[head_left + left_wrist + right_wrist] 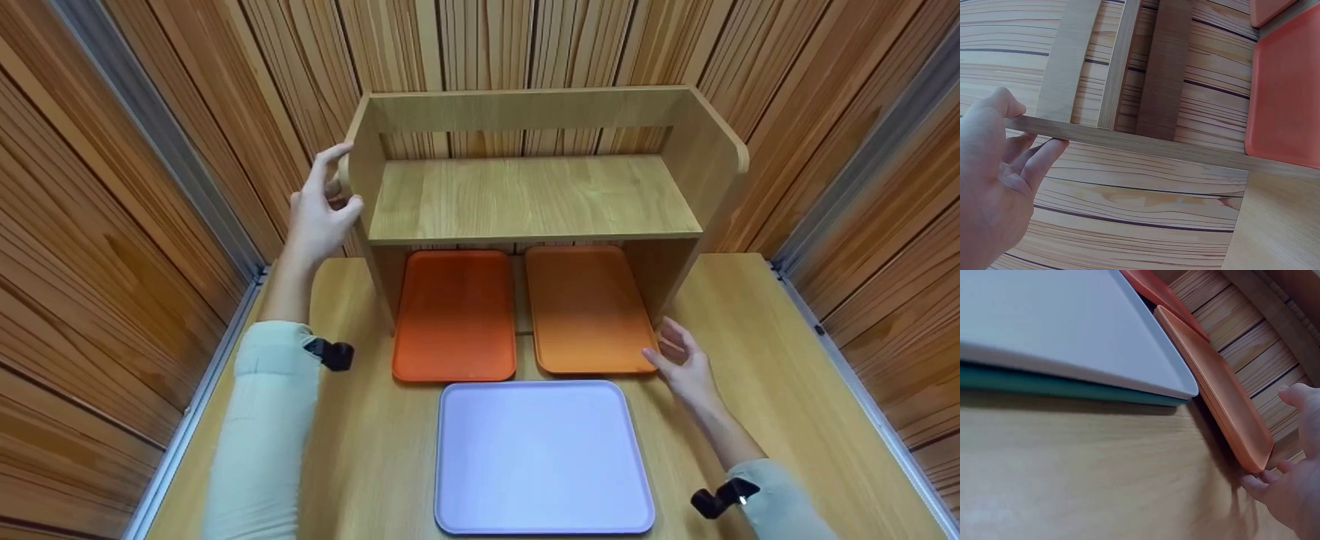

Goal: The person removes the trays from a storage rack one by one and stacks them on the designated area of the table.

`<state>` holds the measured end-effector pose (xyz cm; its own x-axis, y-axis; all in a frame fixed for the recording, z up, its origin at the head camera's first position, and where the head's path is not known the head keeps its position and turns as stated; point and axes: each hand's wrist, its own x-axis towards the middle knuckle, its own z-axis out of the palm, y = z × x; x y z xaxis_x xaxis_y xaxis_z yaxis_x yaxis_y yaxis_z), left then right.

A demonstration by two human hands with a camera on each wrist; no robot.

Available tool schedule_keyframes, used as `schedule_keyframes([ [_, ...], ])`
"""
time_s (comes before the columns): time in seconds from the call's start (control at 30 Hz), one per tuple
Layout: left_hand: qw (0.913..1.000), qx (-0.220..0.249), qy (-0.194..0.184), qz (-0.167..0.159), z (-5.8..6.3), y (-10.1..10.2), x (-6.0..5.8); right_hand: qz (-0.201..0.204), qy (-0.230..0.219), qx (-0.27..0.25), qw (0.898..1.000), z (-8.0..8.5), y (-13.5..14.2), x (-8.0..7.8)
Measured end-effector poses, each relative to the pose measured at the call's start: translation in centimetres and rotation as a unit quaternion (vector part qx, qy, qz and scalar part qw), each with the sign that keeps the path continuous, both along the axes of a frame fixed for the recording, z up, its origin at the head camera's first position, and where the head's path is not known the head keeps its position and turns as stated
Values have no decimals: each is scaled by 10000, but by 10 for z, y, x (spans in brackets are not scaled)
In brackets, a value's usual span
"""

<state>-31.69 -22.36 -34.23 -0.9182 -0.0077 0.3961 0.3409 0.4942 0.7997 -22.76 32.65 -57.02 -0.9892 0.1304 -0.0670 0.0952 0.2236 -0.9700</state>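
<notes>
My left hand [322, 206] grips the upright side panel of a small wooden shelf [525, 199]. In the left wrist view the thumb lies on one face of the panel [1157, 147] and the fingers on the other. At the shelf's right foot, my right hand [684, 367] is beside the front right corner of a light orange tray [592, 311]. Its fingertips [1252, 486] are right at that corner, while the thumb stands apart from the tray [1224, 391]. A red-orange tray [455, 315] lies to the left, also partly under the shelf.
In front of the shelf lies a lavender tray [544, 457], with a green tray [1072, 389] beneath it. Wood-grained walls [120, 247] close in the wooden table [360, 450] at the back and both sides, with metal rails [847, 352] along the side edges.
</notes>
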Motion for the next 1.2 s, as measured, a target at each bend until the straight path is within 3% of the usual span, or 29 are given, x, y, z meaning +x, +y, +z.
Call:
schedule_keyframes([
  [0.3, 10000, 5, 59, -27, -2, 0, -1, -501, -618, -1050, 9913, -9, -2, -2],
  [0.57, 10000, 4, 80, -35, -2, -1, -2, -464, -780, -1848, 9786, -18, -11, -2],
  [0.73, 9999, 63, 45, -90, -1, -1, -1, -534, -824, -1977, 9753, -22, -19, -3],
  [1.2, 9998, 148, 17, -137, -2, -1, -2, -704, -1013, -1674, 9781, -22, -24, -4],
])
